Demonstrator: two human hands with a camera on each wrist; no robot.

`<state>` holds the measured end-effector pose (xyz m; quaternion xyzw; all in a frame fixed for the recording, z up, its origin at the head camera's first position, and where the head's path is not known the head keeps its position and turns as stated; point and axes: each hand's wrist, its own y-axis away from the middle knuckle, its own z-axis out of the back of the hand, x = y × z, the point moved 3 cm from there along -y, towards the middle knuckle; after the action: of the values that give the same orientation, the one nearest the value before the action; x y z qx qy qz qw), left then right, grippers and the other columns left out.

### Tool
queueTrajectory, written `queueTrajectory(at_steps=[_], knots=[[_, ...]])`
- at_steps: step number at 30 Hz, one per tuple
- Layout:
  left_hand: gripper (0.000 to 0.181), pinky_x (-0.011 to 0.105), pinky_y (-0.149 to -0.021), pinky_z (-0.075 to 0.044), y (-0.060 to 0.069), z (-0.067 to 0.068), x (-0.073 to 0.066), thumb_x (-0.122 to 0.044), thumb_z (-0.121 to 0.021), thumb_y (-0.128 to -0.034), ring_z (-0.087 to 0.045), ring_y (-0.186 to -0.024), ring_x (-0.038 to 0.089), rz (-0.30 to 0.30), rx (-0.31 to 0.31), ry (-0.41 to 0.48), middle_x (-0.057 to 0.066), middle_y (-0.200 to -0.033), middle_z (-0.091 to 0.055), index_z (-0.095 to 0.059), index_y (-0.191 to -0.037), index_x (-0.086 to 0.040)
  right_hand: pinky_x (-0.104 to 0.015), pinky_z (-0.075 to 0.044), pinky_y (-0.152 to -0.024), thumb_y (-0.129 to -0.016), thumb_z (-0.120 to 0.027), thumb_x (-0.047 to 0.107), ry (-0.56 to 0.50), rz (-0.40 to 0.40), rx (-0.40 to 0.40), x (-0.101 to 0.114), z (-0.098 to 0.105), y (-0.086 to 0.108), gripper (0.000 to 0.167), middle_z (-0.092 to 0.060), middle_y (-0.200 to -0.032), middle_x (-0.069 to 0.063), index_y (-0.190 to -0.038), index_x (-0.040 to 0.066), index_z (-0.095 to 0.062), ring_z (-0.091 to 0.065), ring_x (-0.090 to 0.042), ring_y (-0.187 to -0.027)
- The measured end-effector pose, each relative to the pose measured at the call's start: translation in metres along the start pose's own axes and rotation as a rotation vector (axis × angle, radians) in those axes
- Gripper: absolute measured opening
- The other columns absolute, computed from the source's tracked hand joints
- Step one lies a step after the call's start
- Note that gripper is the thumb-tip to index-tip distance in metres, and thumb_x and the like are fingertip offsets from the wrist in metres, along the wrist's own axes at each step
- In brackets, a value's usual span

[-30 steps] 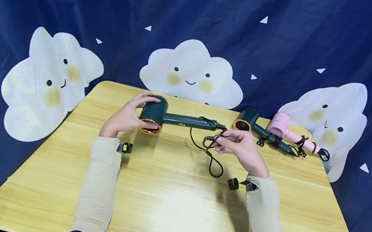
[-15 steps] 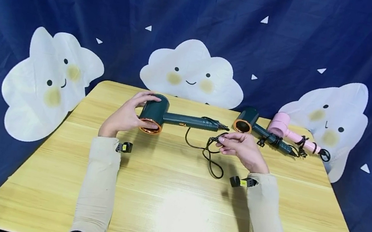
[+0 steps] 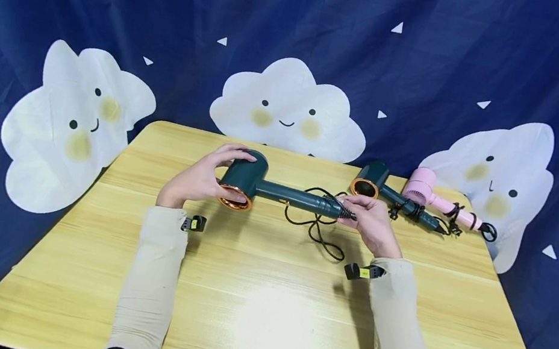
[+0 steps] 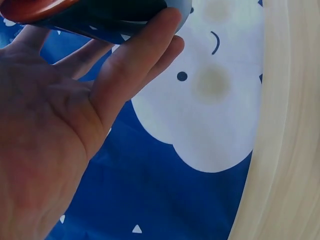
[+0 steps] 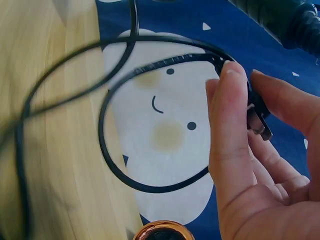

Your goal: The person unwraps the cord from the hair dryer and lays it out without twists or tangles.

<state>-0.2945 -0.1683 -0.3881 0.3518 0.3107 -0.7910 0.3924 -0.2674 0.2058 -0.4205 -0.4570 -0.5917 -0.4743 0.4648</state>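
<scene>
My left hand (image 3: 194, 184) grips the barrel of a dark green hair dryer (image 3: 298, 197), thumb at its copper-rimmed mouth and fingers over the back. The dryer is held above the table with its handle pointing right and sloping slightly down. At the handle's cord end, my right hand (image 3: 374, 227) pinches the black power cord (image 5: 155, 189). Metal prongs of the plug (image 5: 259, 124) poke out between thumb and fingers in the right wrist view. Loose loops of cord dangle beneath the handle. In the left wrist view, the barrel (image 4: 105, 22) shows only partly, above the palm.
A second green hair dryer (image 3: 377, 171) lies at the back right of the wooden table (image 3: 217, 293), its cord bundled. Beside it lies a pink hair dryer (image 3: 420, 185), cord wrapped too. A blue curtain (image 3: 305, 14) with white clouds hangs behind the table.
The held dryer has shifted right, and its handle end has dipped toward me. My right hand, still pinching the cord, now sits right against the handle's end.
</scene>
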Motion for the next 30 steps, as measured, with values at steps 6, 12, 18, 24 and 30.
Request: queueTrajectory(at_steps=[6, 12, 18, 24, 30], knots=[[0.08, 0.057, -0.108, -0.049, -0.004, -0.009, -0.003, -0.031, -0.098, -0.0707, -0.041, -0.144, 0.033, 0.015, 0.058, -0.031, 0.0, -0.164, -0.034, -0.061, -0.141, -0.033, -0.022, -0.062, -0.078, -0.095, -0.073, 0.006, -0.06, 0.074, -0.017, 0.001, 0.001, -0.002, 0.011, -0.08, -0.09, 0.003, -0.091, 0.014, -0.08, -0.077, -0.008, -0.082], [0.079, 0.057, -0.112, -0.045, -0.008, -0.017, -0.004, -0.031, -0.098, -0.0698, -0.04, -0.145, 0.032, 0.003, 0.103, -0.059, 0.001, -0.163, -0.035, -0.062, -0.139, -0.031, -0.03, -0.064, -0.074, -0.095, -0.074, 0.004, -0.163, 0.099, 0.006, 0.005, 0.001, 0.0, 0.006, -0.081, -0.084, -0.007, -0.099, 0.004, -0.078, -0.078, -0.016, -0.073], [0.079, 0.056, -0.113, -0.044, -0.01, -0.022, 0.0, -0.033, -0.097, -0.0708, -0.039, -0.146, 0.033, 0.019, 0.149, -0.078, 0.005, -0.164, -0.034, -0.06, -0.141, -0.029, -0.028, -0.063, -0.072, -0.095, -0.073, 0.004, -0.24, 0.152, 0.003, 0.012, -0.001, 0.003, 0.006, -0.08, -0.083, -0.008, -0.097, 0.006, -0.078, -0.078, -0.015, -0.072], [0.079, 0.055, -0.112, -0.046, -0.012, -0.027, 0.009, -0.033, -0.097, -0.0712, -0.04, -0.144, 0.033, 0.048, 0.176, -0.079, 0.005, -0.163, -0.033, -0.06, -0.141, -0.029, -0.027, -0.063, -0.071, -0.096, -0.072, 0.004, -0.282, 0.192, 0.002, 0.017, -0.002, 0.005, 0.006, -0.08, -0.082, -0.008, -0.097, 0.006, -0.078, -0.078, -0.015, -0.071], [0.079, 0.051, -0.112, -0.046, -0.012, -0.03, 0.018, -0.033, -0.096, -0.0721, -0.044, -0.141, 0.032, 0.079, 0.193, -0.116, 0.004, -0.162, -0.034, -0.059, -0.142, -0.028, -0.027, -0.063, -0.07, -0.096, -0.071, 0.003, -0.32, 0.226, 0.013, 0.024, -0.003, 0.01, 0.008, -0.08, -0.081, -0.009, -0.096, 0.006, -0.078, -0.077, -0.015, -0.07]])
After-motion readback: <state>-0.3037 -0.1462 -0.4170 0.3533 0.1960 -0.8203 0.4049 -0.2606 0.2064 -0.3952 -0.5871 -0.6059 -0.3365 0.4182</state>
